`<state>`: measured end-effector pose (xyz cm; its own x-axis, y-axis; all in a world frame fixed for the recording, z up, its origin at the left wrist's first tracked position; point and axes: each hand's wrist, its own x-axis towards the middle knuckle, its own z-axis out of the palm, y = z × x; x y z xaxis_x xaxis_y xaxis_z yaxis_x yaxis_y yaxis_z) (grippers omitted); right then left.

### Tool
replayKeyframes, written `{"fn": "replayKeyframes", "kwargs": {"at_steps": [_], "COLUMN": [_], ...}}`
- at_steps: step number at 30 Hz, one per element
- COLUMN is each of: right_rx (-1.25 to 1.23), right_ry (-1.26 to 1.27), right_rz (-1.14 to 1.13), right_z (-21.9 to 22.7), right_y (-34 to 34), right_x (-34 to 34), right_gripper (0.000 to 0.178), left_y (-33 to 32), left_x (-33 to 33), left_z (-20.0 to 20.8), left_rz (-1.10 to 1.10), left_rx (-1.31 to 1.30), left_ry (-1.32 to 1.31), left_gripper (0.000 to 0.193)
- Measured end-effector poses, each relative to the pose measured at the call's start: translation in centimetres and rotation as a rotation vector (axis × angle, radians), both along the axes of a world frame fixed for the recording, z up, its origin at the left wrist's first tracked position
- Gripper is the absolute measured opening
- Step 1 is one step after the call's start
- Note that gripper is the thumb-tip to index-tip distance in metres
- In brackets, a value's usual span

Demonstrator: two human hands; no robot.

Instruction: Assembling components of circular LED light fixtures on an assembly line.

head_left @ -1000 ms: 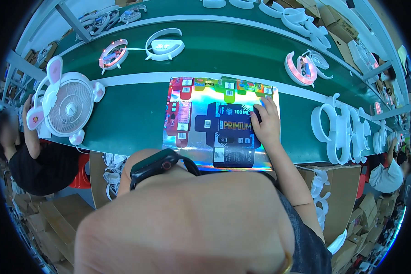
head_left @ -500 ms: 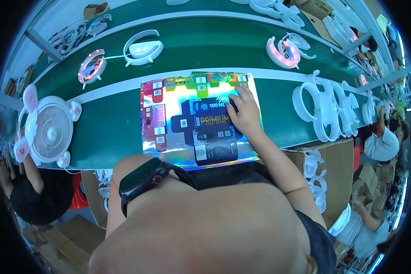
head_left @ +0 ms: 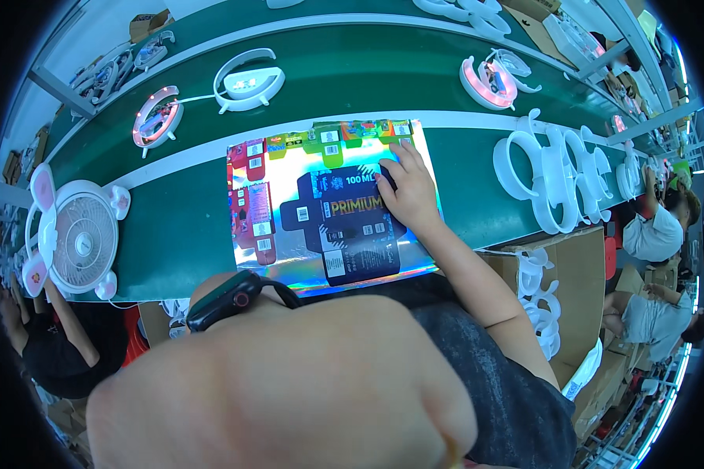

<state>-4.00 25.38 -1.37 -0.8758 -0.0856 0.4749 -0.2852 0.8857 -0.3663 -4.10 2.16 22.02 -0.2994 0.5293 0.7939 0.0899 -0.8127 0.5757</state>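
My right hand [head_left: 411, 187] lies on a shiny silver printed sheet [head_left: 289, 262] with its fingers stretched out, open. Colourful unfolded-box shapes cover the sheet: a large dark blue one [head_left: 360, 258] sits in the middle, partly under my fingers, with red ones [head_left: 252, 211] along the left and green and yellow ones [head_left: 321, 143] along the far edge. My left forearm [head_left: 289, 375] crosses close in front of the camera, a black watch [head_left: 227, 301] at its wrist. Only a bit of my left hand [head_left: 211, 289] shows beyond the watch; its fingers are hidden.
A white fan with bunny ears [head_left: 82, 242] stands at the left of the green table [head_left: 172, 227]. White ring-shaped frames [head_left: 555, 180] stand at the right. Lit ring lamps [head_left: 156, 121] sit farther back. Cardboard boxes [head_left: 579, 289] hold white parts below the table, and people work on both sides.
The view has shifted slightly, and my left forearm and watch sit farther left and look more turned. My right hand stays on the sheet with much the same pose.
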Motion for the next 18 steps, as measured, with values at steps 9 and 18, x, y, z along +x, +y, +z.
{"fn": "replayKeyframes", "kwargs": {"at_steps": [9, 18], "right_rx": [0.031, 0.04], "right_ry": [-0.014, -0.003], "right_rz": [0.006, 0.032], "right_z": [0.4, 0.4], "right_y": [0.0, 0.4], "right_x": [-0.1, -0.1], "right_gripper": [0.024, 0.024], "left_y": [-2.4, -3.9], "left_x": [0.4, -0.1], "left_z": [0.2, 0.4], "left_rz": [0.039, 0.024], "left_rx": [-0.015, -0.008], "left_ry": [0.01, 0.041], "left_gripper": [0.01, 0.008]}}
